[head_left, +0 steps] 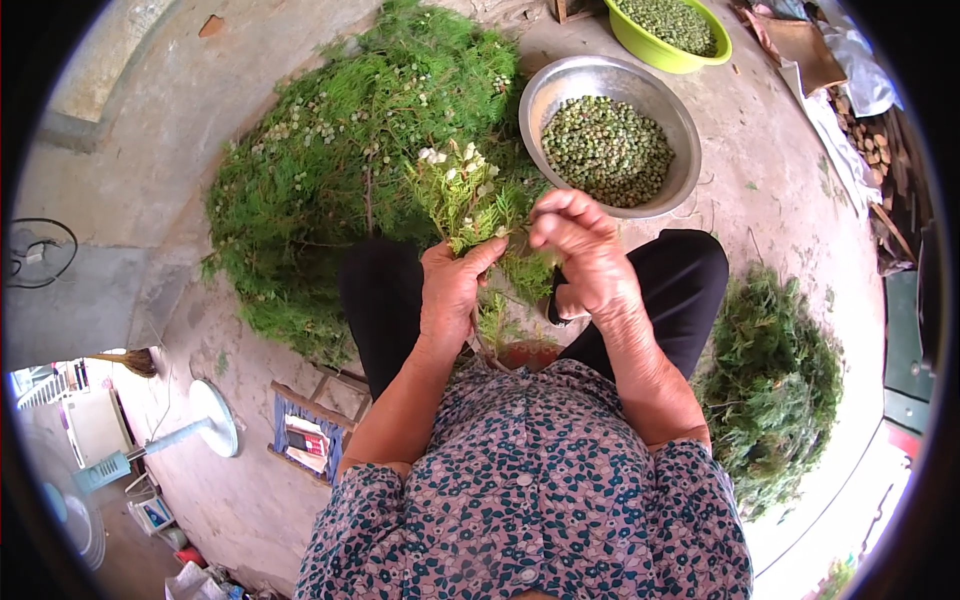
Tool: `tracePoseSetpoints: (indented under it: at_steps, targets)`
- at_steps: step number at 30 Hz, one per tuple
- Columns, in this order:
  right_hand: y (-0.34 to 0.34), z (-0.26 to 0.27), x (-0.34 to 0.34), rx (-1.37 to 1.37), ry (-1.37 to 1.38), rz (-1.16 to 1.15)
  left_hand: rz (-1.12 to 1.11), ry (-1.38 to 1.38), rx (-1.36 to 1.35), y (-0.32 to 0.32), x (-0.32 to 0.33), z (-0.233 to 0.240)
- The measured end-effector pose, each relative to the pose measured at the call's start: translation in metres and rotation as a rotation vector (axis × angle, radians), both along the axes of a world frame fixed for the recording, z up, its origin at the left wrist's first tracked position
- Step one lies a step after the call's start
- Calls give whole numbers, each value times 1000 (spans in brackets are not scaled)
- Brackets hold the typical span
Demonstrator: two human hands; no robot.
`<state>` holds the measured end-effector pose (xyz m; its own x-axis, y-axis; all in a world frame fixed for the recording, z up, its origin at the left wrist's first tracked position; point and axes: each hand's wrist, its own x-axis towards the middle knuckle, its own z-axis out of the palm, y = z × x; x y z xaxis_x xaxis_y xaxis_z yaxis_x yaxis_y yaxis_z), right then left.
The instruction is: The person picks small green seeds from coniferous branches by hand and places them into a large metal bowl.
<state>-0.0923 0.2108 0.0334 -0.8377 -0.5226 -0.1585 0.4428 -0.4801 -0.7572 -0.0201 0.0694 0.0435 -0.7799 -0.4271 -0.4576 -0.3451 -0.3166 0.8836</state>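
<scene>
My left hand (pixel 457 289) grips a leafy green conifer sprig (pixel 457 195), probably arborvitae, which bears pale cones near its tip. Close by on the right, my right hand (pixel 589 247) is raised with fingers bent toward the thumb. It is slightly blurred, and whether anything sits between its fingertips is hidden. Just beyond it stands a metal basin (pixel 686 150) partly filled with small green cones (pixel 607 150). A large heap of cut conifer branches (pixel 337 150) lies ahead and to the left, dotted with pale cones.
A yellow-green plastic basin (pixel 626 41) of green cones stands behind the metal one. At right lies a smaller heap of conifer branches (pixel 776 390). To the left are a pedestal fan (pixel 180 431), a broom head (pixel 140 362) and a low wooden-framed stool (pixel 307 431) with papers on it.
</scene>
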Motion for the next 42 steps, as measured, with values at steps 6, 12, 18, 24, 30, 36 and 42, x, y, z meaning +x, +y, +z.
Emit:
tracePoseSetpoints:
  at_steps: [6,12,18,24,30,36,42]
  targets:
    - [-24,-14,18,482,645,-152,-55,213,-43,0,3,-10]
    - [-27,-3,20,629,801,-198,-79,257,-25,-3,4,-11]
    - [-20,1,18,141,-85,6,-78,267,182,-2,5,3]
    - [-2,4,-1,-38,-218,-62,-78,286,128,-5,7,-1]
    - [39,24,-69,1140,724,-551,-134,306,-124,-10,7,-4]
    - [11,51,-32,780,1211,-148,-126,310,-192,-9,4,-4]
    - [-16,23,0,674,1059,-96,-270,286,-171,-10,4,-4]
